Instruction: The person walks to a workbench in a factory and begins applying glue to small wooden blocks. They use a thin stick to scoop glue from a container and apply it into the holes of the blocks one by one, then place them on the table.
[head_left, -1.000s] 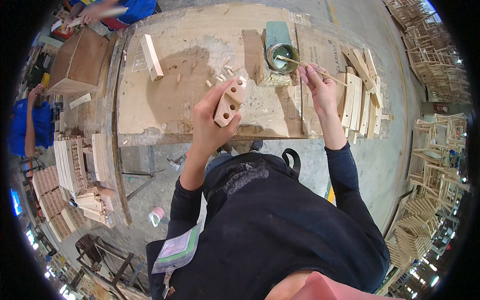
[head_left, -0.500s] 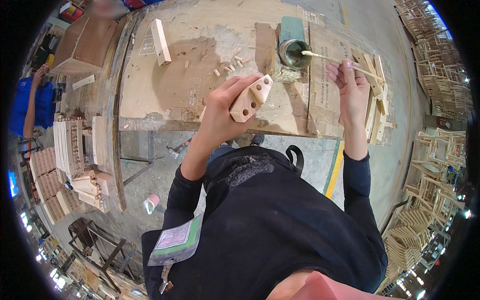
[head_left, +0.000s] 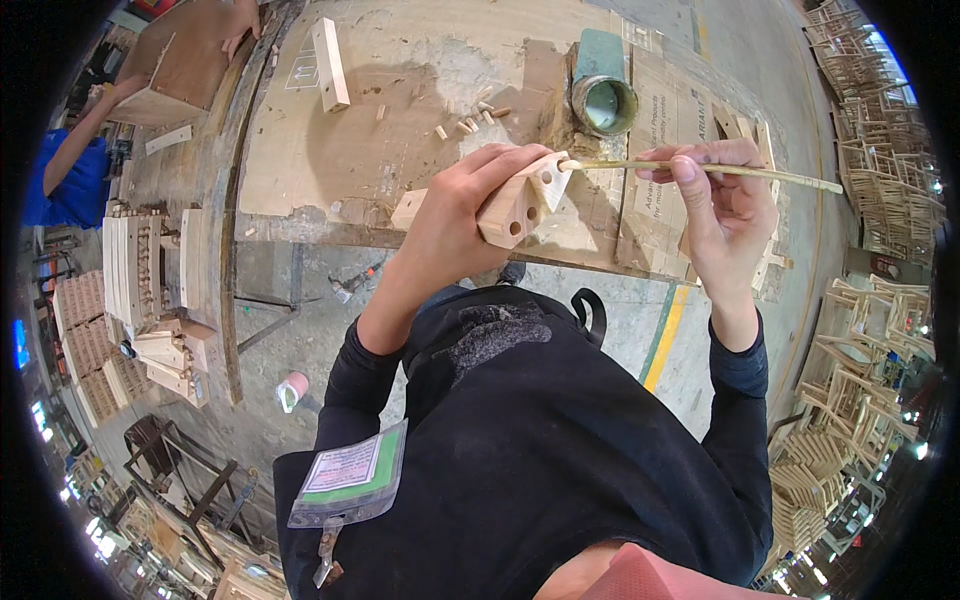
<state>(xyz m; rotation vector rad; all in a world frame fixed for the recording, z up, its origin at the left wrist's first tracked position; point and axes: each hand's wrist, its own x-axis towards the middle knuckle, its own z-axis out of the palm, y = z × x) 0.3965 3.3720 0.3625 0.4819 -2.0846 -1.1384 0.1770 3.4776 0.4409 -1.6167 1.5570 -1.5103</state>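
My left hand point(head_left: 455, 205) is closed around pale wooden blocks point(head_left: 525, 203) whose end faces, with several drilled holes, point to the right. Between the thumb and fingers of my right hand point(head_left: 722, 195) is a thin wooden stick point(head_left: 760, 173). Its left tip meets the upper end face of the blocks, at or beside a hole. Beyond the blocks stands a round glue pot point(head_left: 606, 105) with a whitish, wet-looking inside. Several short wooden dowels point(head_left: 467, 126) lie scattered on the bench behind my left hand.
A single drilled wooden bar point(head_left: 329, 65) lies on the cardboard-covered bench point(head_left: 400, 60). More wooden pieces point(head_left: 765, 150) are behind my right hand. At the far left another person's arm point(head_left: 75, 155) reaches to a brown box point(head_left: 180, 65); stacked wood parts point(head_left: 130, 265) sit nearer.
My right hand has brought the stick's tip out of the glue pot and leftward to the blocks. My left hand has shifted slightly right with them. The other person's hands now reach the brown box.
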